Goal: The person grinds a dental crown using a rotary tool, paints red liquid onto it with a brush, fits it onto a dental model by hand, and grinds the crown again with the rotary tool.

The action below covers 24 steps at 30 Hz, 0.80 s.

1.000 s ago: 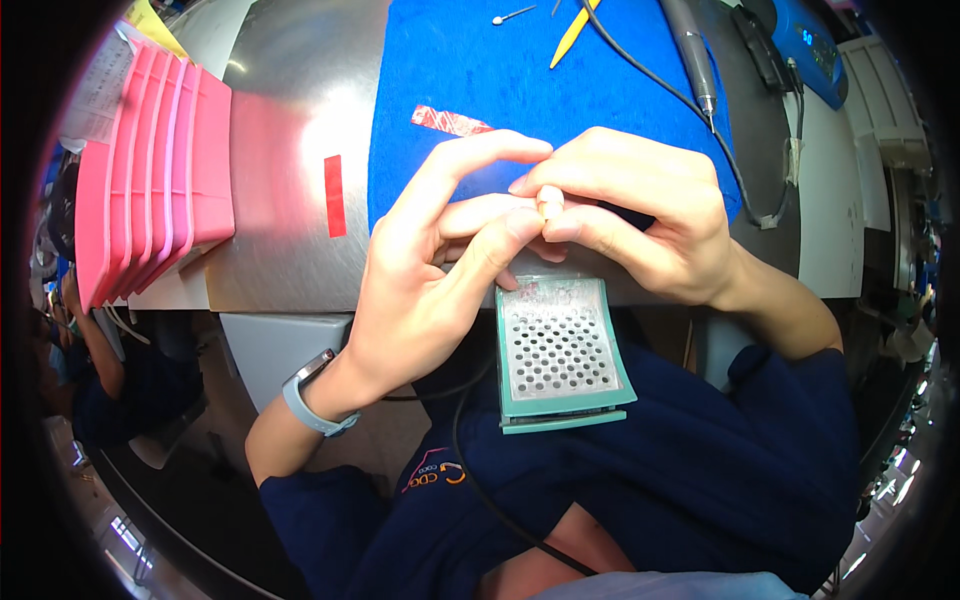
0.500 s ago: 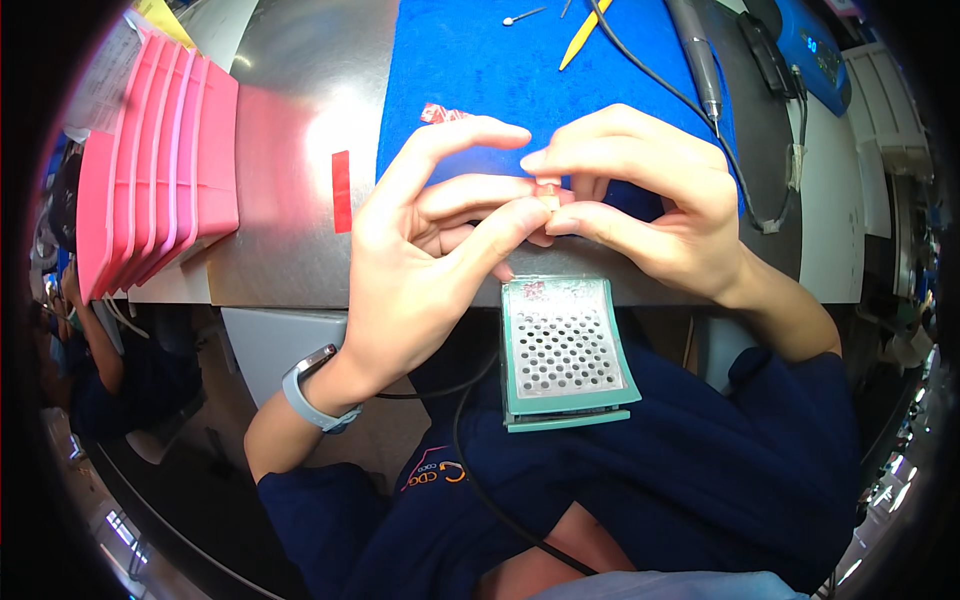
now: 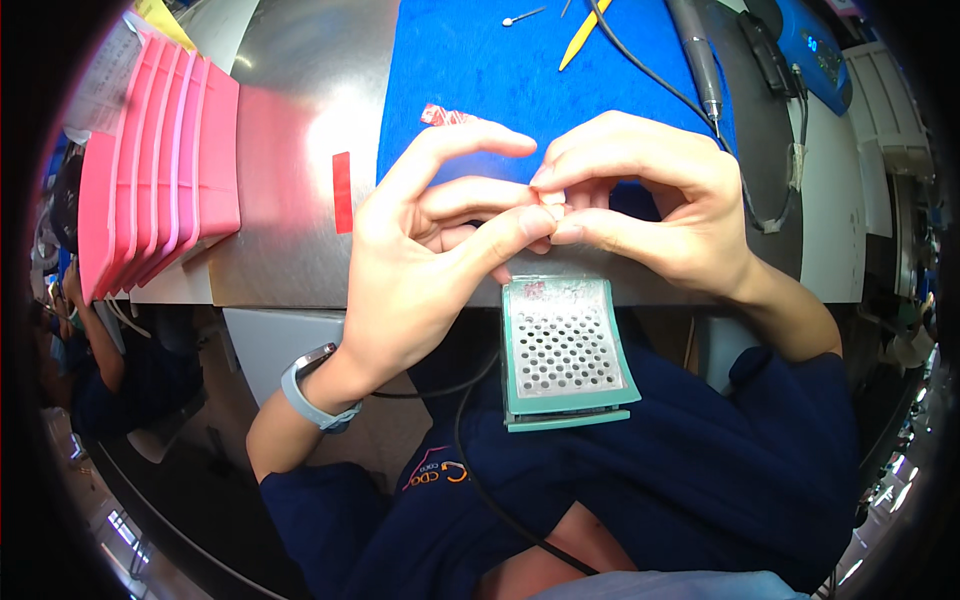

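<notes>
From afar I see the small pale piece above the metal table, between nearly closed fingertips of the left hand and the right hand, equally near, which both pinch it, its long axis unclear.

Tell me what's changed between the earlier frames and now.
The right hand raised its index fingertip and brought it back down, now slightly further right, by the small pale piece. The left hand shifted slightly left, its index finger covering more of the red-and-white strip. The piece stayed between both hands' fingertips. The green-framed perforated plate and yellow pointed tool stayed put.
</notes>
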Each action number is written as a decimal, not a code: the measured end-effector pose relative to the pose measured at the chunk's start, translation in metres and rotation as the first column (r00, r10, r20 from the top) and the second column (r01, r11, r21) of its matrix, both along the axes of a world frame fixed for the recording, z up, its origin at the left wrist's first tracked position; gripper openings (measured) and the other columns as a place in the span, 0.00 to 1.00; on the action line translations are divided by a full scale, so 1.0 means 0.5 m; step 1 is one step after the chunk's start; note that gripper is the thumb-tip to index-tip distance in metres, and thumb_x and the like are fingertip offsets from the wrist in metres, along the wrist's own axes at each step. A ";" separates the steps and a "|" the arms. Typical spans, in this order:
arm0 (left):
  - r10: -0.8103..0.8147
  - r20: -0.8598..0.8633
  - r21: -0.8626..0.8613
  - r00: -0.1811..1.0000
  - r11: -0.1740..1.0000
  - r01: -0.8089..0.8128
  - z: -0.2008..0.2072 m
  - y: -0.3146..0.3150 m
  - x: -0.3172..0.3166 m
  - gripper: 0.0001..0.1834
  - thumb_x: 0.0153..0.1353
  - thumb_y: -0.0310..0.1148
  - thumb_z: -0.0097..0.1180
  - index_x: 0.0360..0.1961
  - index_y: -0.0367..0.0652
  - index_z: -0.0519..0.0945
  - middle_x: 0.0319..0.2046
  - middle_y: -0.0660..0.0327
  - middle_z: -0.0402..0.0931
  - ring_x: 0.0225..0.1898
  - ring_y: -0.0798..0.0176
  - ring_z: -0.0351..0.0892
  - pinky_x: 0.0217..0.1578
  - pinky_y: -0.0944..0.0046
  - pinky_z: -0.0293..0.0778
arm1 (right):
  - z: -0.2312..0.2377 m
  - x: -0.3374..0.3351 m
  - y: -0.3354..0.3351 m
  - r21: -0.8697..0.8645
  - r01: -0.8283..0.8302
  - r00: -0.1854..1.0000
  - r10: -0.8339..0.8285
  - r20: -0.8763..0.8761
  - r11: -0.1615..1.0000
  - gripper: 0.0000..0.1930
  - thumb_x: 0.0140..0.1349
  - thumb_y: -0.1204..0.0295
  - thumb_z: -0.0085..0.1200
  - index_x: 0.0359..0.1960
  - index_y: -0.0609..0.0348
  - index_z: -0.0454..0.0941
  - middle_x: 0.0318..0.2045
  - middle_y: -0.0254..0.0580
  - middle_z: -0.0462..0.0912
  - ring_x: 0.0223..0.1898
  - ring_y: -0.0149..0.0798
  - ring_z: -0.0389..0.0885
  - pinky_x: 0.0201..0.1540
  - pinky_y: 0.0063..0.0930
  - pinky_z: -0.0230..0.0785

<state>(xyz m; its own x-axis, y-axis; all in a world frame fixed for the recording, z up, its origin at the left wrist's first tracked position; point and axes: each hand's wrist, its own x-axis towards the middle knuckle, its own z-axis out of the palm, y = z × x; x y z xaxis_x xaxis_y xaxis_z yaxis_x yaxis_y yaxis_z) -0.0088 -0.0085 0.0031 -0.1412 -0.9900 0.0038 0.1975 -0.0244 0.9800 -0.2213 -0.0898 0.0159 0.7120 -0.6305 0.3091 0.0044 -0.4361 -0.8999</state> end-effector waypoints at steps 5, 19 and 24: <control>-0.010 0.014 0.000 1.000 1.000 0.010 0.000 0.002 0.001 0.24 0.67 0.19 0.60 0.63 0.34 0.68 0.43 0.50 0.85 0.41 0.65 0.86 0.32 0.72 0.79 | -0.011 0.000 -0.009 -0.101 -0.044 0.997 0.049 0.053 0.994 0.15 0.53 0.86 0.67 0.44 0.69 0.86 0.41 0.49 0.86 0.41 0.36 0.85 0.45 0.27 0.78; -0.023 -0.035 0.044 0.999 0.999 0.024 0.015 0.003 0.002 0.24 0.69 0.21 0.58 0.64 0.34 0.67 0.44 0.49 0.85 0.44 0.63 0.86 0.33 0.70 0.80 | -0.006 0.001 -0.005 -0.118 -0.017 1.000 0.015 -0.016 0.993 0.14 0.54 0.80 0.68 0.44 0.69 0.86 0.45 0.49 0.84 0.43 0.38 0.84 0.46 0.28 0.76; -0.023 -0.010 0.050 1.000 0.998 0.024 0.009 0.002 -0.004 0.22 0.70 0.21 0.57 0.63 0.33 0.68 0.43 0.50 0.85 0.43 0.62 0.87 0.32 0.71 0.79 | -0.012 0.002 -0.007 -0.132 -0.018 1.000 0.021 0.020 0.991 0.12 0.57 0.80 0.65 0.43 0.71 0.86 0.41 0.50 0.85 0.41 0.40 0.85 0.45 0.30 0.77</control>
